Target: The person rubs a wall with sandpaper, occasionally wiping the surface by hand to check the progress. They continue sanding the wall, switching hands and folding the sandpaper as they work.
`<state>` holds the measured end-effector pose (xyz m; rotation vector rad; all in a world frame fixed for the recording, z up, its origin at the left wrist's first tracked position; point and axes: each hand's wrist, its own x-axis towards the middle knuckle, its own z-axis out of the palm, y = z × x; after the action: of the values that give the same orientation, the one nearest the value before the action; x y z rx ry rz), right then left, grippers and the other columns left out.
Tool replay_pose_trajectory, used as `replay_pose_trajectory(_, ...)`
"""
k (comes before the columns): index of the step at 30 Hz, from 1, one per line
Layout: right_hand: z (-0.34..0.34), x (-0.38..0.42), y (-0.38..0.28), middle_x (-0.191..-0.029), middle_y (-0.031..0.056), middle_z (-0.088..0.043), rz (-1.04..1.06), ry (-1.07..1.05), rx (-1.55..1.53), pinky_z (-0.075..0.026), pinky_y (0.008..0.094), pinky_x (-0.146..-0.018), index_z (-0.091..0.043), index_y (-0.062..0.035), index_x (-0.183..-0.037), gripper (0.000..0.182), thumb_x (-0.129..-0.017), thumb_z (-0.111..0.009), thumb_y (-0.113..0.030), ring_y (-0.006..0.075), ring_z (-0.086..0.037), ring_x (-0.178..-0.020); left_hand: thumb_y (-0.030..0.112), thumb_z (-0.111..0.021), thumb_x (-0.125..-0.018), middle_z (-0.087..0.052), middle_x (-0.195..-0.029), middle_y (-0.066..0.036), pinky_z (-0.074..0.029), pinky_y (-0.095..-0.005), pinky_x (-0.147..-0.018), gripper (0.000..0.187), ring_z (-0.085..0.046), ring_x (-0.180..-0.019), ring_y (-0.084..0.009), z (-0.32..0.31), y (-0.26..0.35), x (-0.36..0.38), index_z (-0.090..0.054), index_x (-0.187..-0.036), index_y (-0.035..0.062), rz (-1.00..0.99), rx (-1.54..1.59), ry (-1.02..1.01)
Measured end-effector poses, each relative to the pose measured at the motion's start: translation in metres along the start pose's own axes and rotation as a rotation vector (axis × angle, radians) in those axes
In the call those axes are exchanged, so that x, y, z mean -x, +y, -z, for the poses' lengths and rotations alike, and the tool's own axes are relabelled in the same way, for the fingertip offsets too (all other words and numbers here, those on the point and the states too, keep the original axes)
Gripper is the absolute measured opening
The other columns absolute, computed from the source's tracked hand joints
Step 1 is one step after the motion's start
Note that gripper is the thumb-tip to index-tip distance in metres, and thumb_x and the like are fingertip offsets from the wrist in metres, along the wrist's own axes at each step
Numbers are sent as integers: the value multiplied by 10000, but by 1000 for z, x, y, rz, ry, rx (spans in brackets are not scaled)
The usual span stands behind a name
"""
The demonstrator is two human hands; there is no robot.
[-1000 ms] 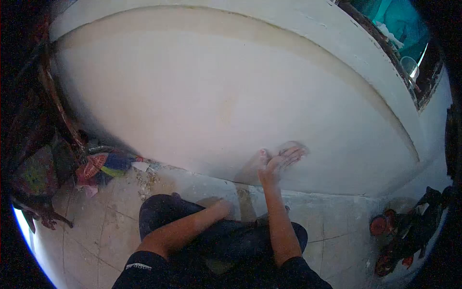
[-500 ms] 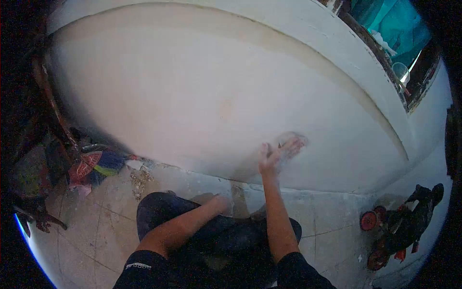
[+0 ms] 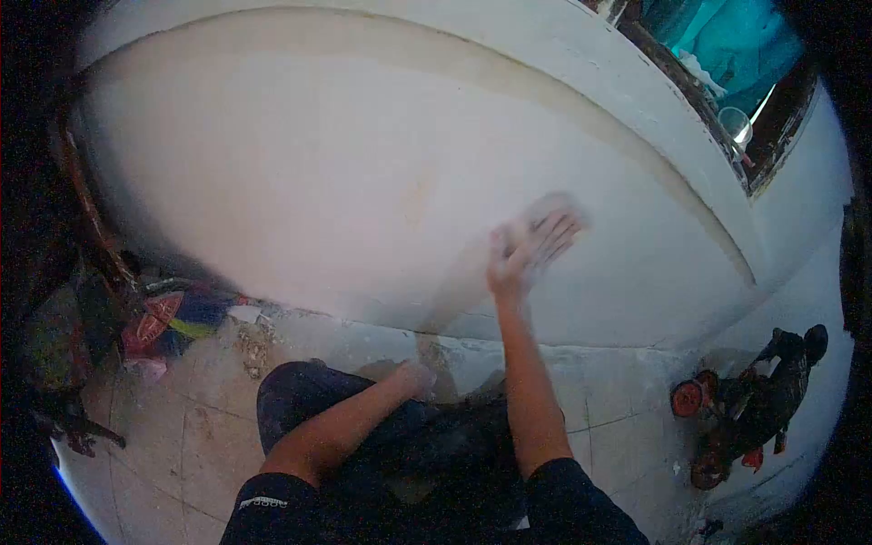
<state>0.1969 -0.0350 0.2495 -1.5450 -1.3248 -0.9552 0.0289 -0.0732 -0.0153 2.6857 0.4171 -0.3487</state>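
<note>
Right hand (image 3: 527, 243) is up flat against the broad off-white plastered wall (image 3: 300, 182), fingers spread and blurred, palm pressed to the surface; whether a pale pad or paper sits beneath it I cannot tell. Left hand (image 3: 416, 375) is down by the pale tiled floor (image 3: 182, 427) at the wall's foot, seemingly propping the crouched body; its grip is unclear. The wall looks smooth and chalky, a tan band arching above, rising right in front of the person

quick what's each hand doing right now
Left hand: down by the knee near the floor; grip cannot be told.
Right hand: pressed on the white wall, blurred; open or holding something, cannot be told.
</note>
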Motion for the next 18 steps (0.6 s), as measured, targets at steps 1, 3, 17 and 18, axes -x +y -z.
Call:
replay_pose_trajectory(1, 3, 21, 9, -1663, 294, -85, 39, -31, 40, -25, 661, -1206, -98, 42, -1597, 896, -981, -577, -397, 549, -22, -1515, 213, -599, -928, -748, -1023, -132, -579, -512, -799, 248, -731, -946, -337, 4, 0, 6, -733, -1103, 100, 0, -7, 2)
replay_pose_trajectory(3, -11, 62, 47, -1670, 281, -79, 78, -59, 81, -34, 651, -1212, -98, 31, -1602, 878, -988, -568, -384, 531, -22, -1523, 252, -601, -925, -750, -1051, -127, -577, -523, -823, 289, -727, -971, -338, 3, -1, 10, -726, -1134, 97, 65, 73, 125)
replay_pose_trajectory(17, 7, -30, 15, -1673, 279, -62, 8, 108, 35, 15, 636, -1209, -121, 14, -1609, 820, -1016, -502, -404, 477, 15, -1545, 318, -691, -873, -739, -1155, -115, -558, -491, -894, 363, -712, -1043, -330, -55, -22, -67, -736, -1150, 87, 78, -48, -61)
replay_pose_trajectory(18, 12, -7, 7, -1668, 292, -62, 0, 26, -21, 13, 628, -1211, -82, 30, -1609, 802, -1035, -466, -378, 461, 19, -1550, 309, -699, -866, -742, -1147, -118, -557, -488, -894, 359, -712, -1043, -330, -35, -15, -50, -738, -1142, 83, 62, -51, -77)
